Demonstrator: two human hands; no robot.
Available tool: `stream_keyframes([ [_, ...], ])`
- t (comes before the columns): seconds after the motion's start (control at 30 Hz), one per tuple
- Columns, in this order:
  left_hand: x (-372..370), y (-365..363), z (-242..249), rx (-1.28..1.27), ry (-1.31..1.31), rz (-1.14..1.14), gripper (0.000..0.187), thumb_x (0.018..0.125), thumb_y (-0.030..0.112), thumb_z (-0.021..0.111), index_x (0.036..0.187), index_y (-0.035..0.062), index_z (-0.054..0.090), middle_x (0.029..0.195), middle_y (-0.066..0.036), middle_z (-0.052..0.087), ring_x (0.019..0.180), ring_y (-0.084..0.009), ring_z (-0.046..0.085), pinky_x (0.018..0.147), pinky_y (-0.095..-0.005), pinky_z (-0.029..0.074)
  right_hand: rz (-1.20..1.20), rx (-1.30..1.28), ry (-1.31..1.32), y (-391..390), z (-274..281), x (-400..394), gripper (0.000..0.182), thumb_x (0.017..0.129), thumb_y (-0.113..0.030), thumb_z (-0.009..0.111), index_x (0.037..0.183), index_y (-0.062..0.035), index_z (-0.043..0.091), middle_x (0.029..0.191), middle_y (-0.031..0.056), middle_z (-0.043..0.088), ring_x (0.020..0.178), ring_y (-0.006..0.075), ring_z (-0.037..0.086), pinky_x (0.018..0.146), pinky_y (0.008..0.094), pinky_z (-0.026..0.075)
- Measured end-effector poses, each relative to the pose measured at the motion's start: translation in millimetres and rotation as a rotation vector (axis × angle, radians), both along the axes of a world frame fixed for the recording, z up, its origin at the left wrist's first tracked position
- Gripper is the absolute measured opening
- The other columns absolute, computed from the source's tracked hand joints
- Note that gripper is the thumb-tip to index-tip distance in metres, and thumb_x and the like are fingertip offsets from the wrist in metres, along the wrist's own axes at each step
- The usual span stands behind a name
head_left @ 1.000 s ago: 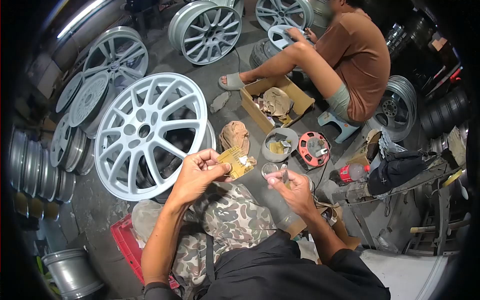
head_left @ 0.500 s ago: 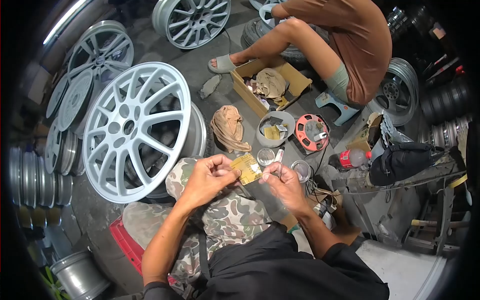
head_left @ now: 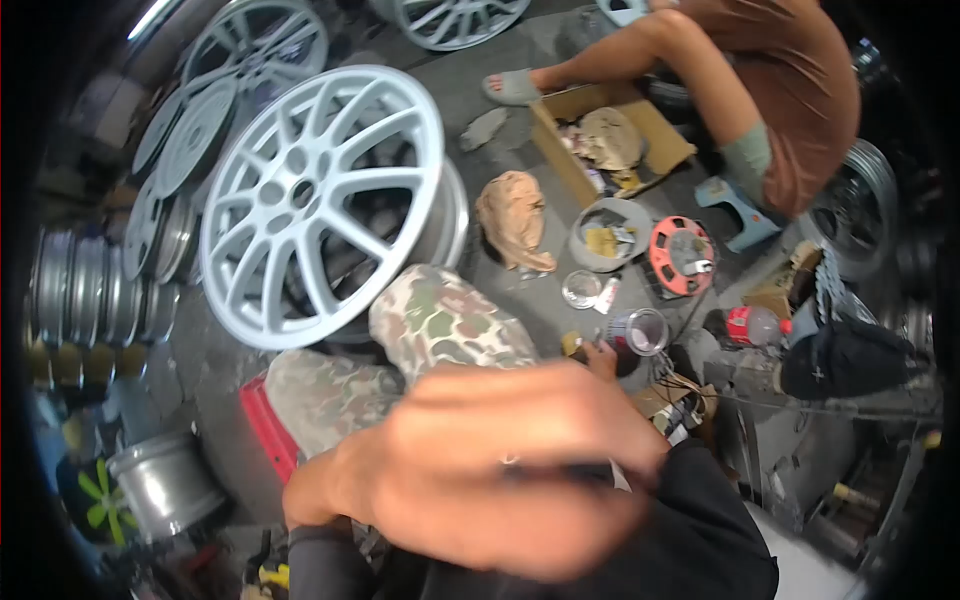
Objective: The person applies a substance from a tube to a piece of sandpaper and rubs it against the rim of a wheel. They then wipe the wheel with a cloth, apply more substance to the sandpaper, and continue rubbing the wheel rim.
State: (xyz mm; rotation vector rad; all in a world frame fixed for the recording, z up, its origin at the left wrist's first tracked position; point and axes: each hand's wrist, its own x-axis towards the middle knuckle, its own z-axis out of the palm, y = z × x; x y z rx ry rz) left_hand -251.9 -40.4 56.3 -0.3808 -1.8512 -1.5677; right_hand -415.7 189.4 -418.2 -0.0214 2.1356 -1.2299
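My left hand (head_left: 510,455) is large and smeared by motion, close to the camera in front of my lap. Its fingers are too blurred to show whether they hold anything. Behind it, my right hand (head_left: 601,361) shows only in part, by the glass jar (head_left: 640,332). A small yellow sheet (head_left: 572,345), which looks like sandpaper, shows at its fingertips. Left of my knee (head_left: 450,315) in camouflage trousers leans a white multi-spoke wheel rim (head_left: 345,182).
Ahead are a bucket (head_left: 578,248) with yellow scraps, a red cable reel (head_left: 660,262), a brown cloth (head_left: 512,215) and a cardboard box (head_left: 665,150). A seated person (head_left: 800,110) is at upper right. A bottle (head_left: 765,327) lies right; stacked rims (head_left: 95,290) stand left.
My left hand has let go of the yellow sheet and come up toward the camera. My right hand has moved near the jar with the sheet. The view has shifted.
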Motion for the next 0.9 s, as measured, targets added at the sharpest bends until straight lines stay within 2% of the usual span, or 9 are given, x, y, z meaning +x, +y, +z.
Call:
stream_keyframes([
  [0.03, 4.1, 17.8, -0.6, 0.209, 0.111, 0.051, 0.016, 0.089, -0.002, 0.054, 0.099, -0.0075, 0.064, 0.084, -0.02, 0.07, 0.071, -0.024, 0.068, 0.06, -0.0352, 0.053, 0.059, 0.076, 0.03, 9.0, -24.1, -5.2, 0.037, 0.086, -0.033, 0.071, 0.089, 0.0034, 0.064, 0.074, 0.0067, 0.06, 0.07, 0.0147, 0.053, 0.064, 0.035, 0.046],
  [0.1, 6.1, 19.8, 69.1, -0.086, -0.406, 0.082, 0.019, 0.088, 0.025, 0.073, 0.101, 0.0121, 0.068, 0.076, -0.005, 0.064, 0.064, -0.0221, 0.066, 0.055, -0.0358, 0.055, 0.069, 0.303, 0.166, 18.8, -30.6, -3.2, 0.04, 0.083, -0.038, 0.072, 0.093, 0.0004, 0.067, 0.079, 0.0171, 0.068, 0.073, 0.0257, 0.063, 0.072, 0.0415, 0.05],
  [0.17, 0.2, 16.2, 61.9, -0.107, -0.194, -0.01, 0.019, 0.088, 0.025, 0.072, 0.1, 0.0114, 0.068, 0.075, -0.005, 0.062, 0.063, -0.0225, 0.065, 0.055, -0.0359, 0.054, 0.136, 0.441, 0.354, 31.9, -17.9, 0.7, 0.035, 0.083, -0.032, 0.069, 0.098, -0.0006, 0.07, 0.095, 0.027, 0.071, 0.092, 0.0452, 0.069, 0.081, 0.051, 0.052],
  [0.23, -2.1, 11.5, 51.4, -0.063, -0.05, -0.11, 0.018, 0.089, 0.024, 0.071, 0.1, 0.0106, 0.068, 0.074, -0.005, 0.061, 0.062, -0.0229, 0.064, 0.054, -0.036, 0.053, 0.187, 0.408, 0.47, 47.3, -19.0, 3.3, 0.039, 0.086, -0.034, 0.07, 0.103, 0.0009, 0.067, 0.094, 0.0298, 0.069, 0.095, 0.0495, 0.067, 0.081, 0.0521, 0.052],
  [0.47, -3.6, 19.5, 40.3, 0.377, -0.071, -0.37, 0.016, 0.092, 0.022, 0.067, 0.098, 0.0079, 0.066, 0.071, -0.006, 0.055, 0.062, -0.0268, 0.062, 0.051, -0.0363, 0.047, 0.334, 0.275, 0.322, 4.3, 15.4, 10.7, 0.036, 0.086, -0.029, 0.067, 0.105, 0.0016, 0.068, 0.094, 0.028, 0.07, 0.09, 0.0459, 0.068, 0.082, 0.0514, 0.052],
  [0.6, -4.8, 39.1, 10.4, 0.034, 0.159, -0.185, 0.014, 0.091, 0.021, 0.066, 0.096, 0.0073, 0.067, 0.076, -0.004, 0.056, 0.062, -0.0226, 0.059, 0.049, -0.0345, 0.044, 0.344, 0.197, 0.415, -51.8, 18.7, -8.4, 0.035, 0.089, -0.027, 0.065, 0.111, -0.0008, 0.068, 0.098, 0.0268, 0.07, 0.096, 0.0446, 0.068, 0.085, 0.0496, 0.051],
  [0.67, -8.3, 64.4, 7.2, -0.015, 0.272, 0.375, 0.013, 0.088, 0.017, 0.067, 0.094, 0.005, 0.067, 0.081, -0.002, 0.057, 0.061, -0.0181, 0.053, 0.048, -0.0315, 0.041, 0.396, 0.11, 0.495, -96.7, 25.3, -24.0, 0.036, 0.09, -0.026, 0.065, 0.117, -0.0033, 0.068, 0.105, 0.0269, 0.07, 0.102, 0.0448, 0.067, 0.088, 0.0489, 0.05],
  [0.77, -12.6, 55.1, -7.8, -0.266, 0.373, 0.476, 0.017, 0.083, 0.015, 0.068, 0.093, 0.0017, 0.066, 0.083, -0.002, 0.057, 0.058, -0.0154, 0.047, 0.045, -0.0317, 0.037, 0.497, 0.066, 0.539, -157.9, 34.0, -50.4, 0.042, 0.09, -0.035, 0.067, 0.115, -0.0003, 0.067, 0.109, 0.0298, 0.069, 0.104, 0.0474, 0.065, 0.09, 0.0479, 0.05],
  [0.9, 9.2, -27.3, -1.1, -0.15, -0.016, 0.121, 0.011, 0.079, 0.006, 0.064, 0.088, 0.0007, 0.065, 0.084, -0.009, 0.063, 0.065, -0.0202, 0.06, 0.05, -0.0321, 0.045, 0.536, 0.11, 0.598, -223.5, 37.7, -71.0, 0.045, 0.087, -0.036, 0.071, 0.114, -0.0007, 0.068, 0.11, 0.0292, 0.069, 0.107, 0.0465, 0.065, 0.09, 0.0506, 0.051],
])
